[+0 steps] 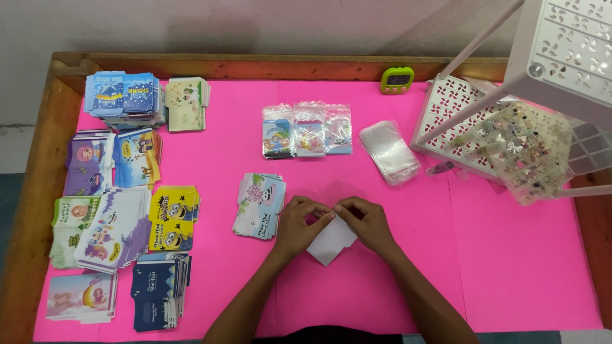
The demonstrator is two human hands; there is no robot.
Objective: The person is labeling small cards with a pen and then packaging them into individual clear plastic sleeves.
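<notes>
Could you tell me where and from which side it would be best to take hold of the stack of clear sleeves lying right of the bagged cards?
Probably by its near short end, coming from the front. The clear sleeves lie flat in a slanted pile, that end faces the hands, and the white rack crowds the far right side.

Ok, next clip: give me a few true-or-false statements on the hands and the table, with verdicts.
1. Both hands, left hand and right hand, hold one white card. True.
2. The card is held over a green mat. False: the mat is pink.
3. Three bagged cards lie in a row above the hands. True.
4. The small clock is red. False: it is green.
5. The stack of clear bags lies to the right of the bagged cards. True.
6. The card stacks fill the table's right side. False: they are on the left.
</notes>
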